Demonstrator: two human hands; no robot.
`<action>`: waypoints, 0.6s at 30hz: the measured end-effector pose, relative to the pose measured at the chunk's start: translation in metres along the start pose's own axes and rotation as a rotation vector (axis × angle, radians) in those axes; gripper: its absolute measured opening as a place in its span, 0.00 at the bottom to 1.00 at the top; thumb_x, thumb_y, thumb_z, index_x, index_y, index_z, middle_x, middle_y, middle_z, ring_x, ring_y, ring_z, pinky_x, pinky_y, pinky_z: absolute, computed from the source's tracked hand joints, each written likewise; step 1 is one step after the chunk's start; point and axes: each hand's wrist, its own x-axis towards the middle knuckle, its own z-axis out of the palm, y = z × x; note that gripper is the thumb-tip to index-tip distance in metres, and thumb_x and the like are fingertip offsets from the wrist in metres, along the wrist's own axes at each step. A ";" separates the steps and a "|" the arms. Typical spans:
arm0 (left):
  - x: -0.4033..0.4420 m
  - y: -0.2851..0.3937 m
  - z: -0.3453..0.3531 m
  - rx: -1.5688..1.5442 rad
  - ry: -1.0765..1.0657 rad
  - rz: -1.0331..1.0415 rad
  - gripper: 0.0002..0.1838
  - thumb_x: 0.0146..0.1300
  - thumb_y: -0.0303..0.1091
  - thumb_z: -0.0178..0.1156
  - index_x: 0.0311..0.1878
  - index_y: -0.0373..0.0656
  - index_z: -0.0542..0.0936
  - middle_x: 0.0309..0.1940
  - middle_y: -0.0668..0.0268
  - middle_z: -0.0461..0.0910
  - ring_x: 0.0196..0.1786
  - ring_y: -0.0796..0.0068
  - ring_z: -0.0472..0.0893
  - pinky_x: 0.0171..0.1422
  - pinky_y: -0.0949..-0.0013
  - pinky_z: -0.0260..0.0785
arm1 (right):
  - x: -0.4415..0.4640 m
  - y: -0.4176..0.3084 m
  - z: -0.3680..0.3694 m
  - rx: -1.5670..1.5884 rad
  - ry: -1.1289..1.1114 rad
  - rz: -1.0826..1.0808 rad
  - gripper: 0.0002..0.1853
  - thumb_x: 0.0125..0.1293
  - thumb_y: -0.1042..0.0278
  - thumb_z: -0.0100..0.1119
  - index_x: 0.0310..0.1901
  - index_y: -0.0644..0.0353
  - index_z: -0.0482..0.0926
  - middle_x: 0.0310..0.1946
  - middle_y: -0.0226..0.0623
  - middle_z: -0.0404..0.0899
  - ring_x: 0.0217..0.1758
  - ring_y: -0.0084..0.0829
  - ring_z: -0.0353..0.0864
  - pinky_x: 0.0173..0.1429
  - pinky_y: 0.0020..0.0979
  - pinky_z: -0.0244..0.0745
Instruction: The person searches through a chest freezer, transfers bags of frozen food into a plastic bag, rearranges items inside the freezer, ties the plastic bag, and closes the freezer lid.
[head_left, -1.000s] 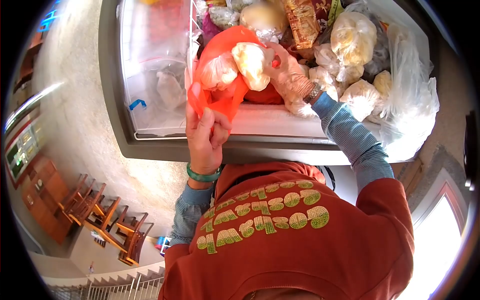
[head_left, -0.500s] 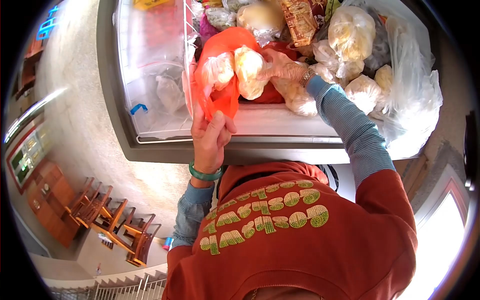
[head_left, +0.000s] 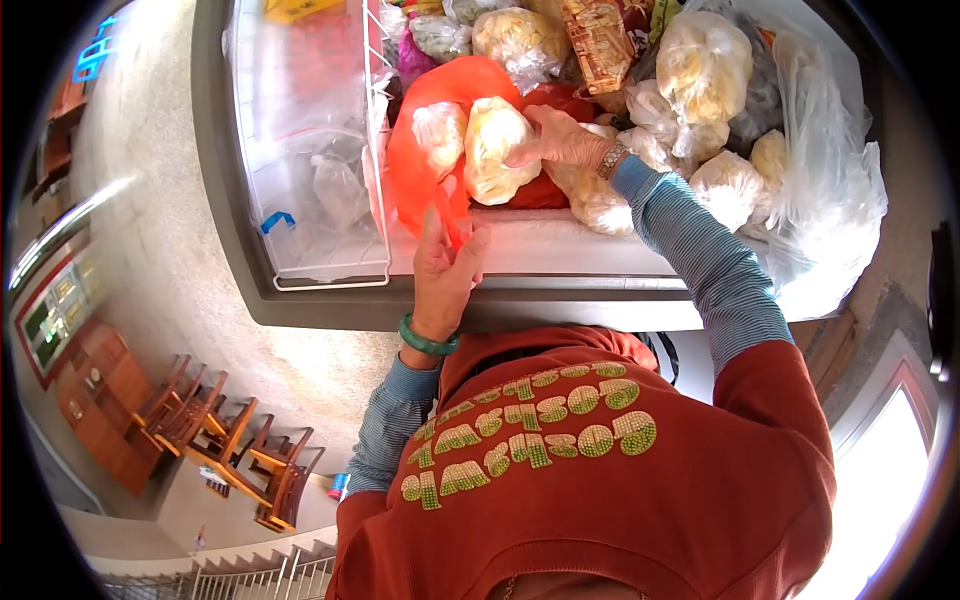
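Pinching the red bag (head_left: 408, 165) at its 6 o'clock end, the left hand (head_left: 445, 285) has its thumb and fingers nearly closed on the thin plastic. The right hand (head_left: 568, 142) reaches in from 4 o'clock, fingers part-bent and touching the yellow bundle (head_left: 497, 150) on its 3 o'clock side; whether they grip it, I cannot tell. That bundle's long axis runs about 12 to 6 o'clock. A white bundle (head_left: 439, 138) sits beside it, toward 9 o'clock, against the red bag. All 3 are in the freezer (head_left: 560, 305), with the wire basket (head_left: 330, 283) toward 9 o'clock. The red bag's narrow end points to 6 o'clock.
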 end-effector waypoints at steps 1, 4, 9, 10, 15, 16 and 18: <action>0.000 0.001 0.001 -0.002 0.005 -0.002 0.31 0.64 0.28 0.53 0.68 0.46 0.54 0.35 0.71 0.72 0.24 0.89 0.64 0.23 0.85 0.56 | 0.000 0.002 0.002 -0.152 0.070 -0.016 0.50 0.40 0.43 0.71 0.57 0.75 0.62 0.50 0.53 0.73 0.55 0.40 0.72 0.59 0.33 0.66; 0.000 0.002 0.004 0.050 0.015 0.005 0.32 0.64 0.27 0.52 0.69 0.50 0.52 0.40 0.66 0.74 0.22 0.89 0.64 0.20 0.84 0.54 | 0.002 0.001 -0.001 -0.088 -0.012 0.013 0.52 0.39 0.42 0.71 0.58 0.75 0.60 0.50 0.53 0.72 0.55 0.40 0.72 0.59 0.34 0.66; 0.003 0.001 -0.003 0.135 0.067 0.033 0.33 0.63 0.28 0.53 0.69 0.48 0.51 0.46 0.63 0.72 0.24 0.87 0.67 0.23 0.84 0.61 | -0.001 -0.008 -0.011 0.260 -0.094 0.095 0.45 0.43 0.44 0.69 0.55 0.72 0.66 0.49 0.48 0.74 0.54 0.37 0.73 0.58 0.33 0.67; 0.003 0.001 -0.003 0.160 0.093 0.030 0.34 0.63 0.28 0.54 0.69 0.46 0.51 0.48 0.63 0.70 0.26 0.86 0.68 0.25 0.84 0.64 | -0.005 -0.021 -0.018 0.465 -0.140 0.156 0.42 0.45 0.44 0.68 0.54 0.70 0.68 0.48 0.45 0.75 0.53 0.35 0.74 0.58 0.32 0.67; 0.018 -0.005 0.001 0.141 0.101 -0.080 0.37 0.60 0.31 0.58 0.68 0.45 0.49 0.49 0.62 0.69 0.35 0.80 0.72 0.35 0.76 0.73 | 0.009 -0.010 -0.028 0.710 -0.060 0.064 0.33 0.53 0.44 0.62 0.52 0.64 0.73 0.41 0.34 0.79 0.41 0.22 0.78 0.43 0.27 0.75; 0.024 -0.006 0.002 0.103 0.121 -0.148 0.37 0.59 0.31 0.59 0.67 0.45 0.50 0.50 0.63 0.69 0.39 0.77 0.74 0.38 0.72 0.75 | 0.007 -0.014 -0.030 0.706 -0.084 0.035 0.33 0.54 0.44 0.62 0.52 0.64 0.72 0.38 0.33 0.78 0.36 0.20 0.77 0.37 0.25 0.74; 0.037 -0.002 0.009 -0.004 0.168 -0.159 0.37 0.59 0.32 0.60 0.66 0.45 0.51 0.50 0.63 0.69 0.42 0.75 0.74 0.39 0.70 0.75 | 0.002 -0.026 -0.033 0.705 -0.108 0.009 0.33 0.54 0.43 0.61 0.52 0.64 0.72 0.35 0.31 0.77 0.32 0.19 0.75 0.31 0.23 0.73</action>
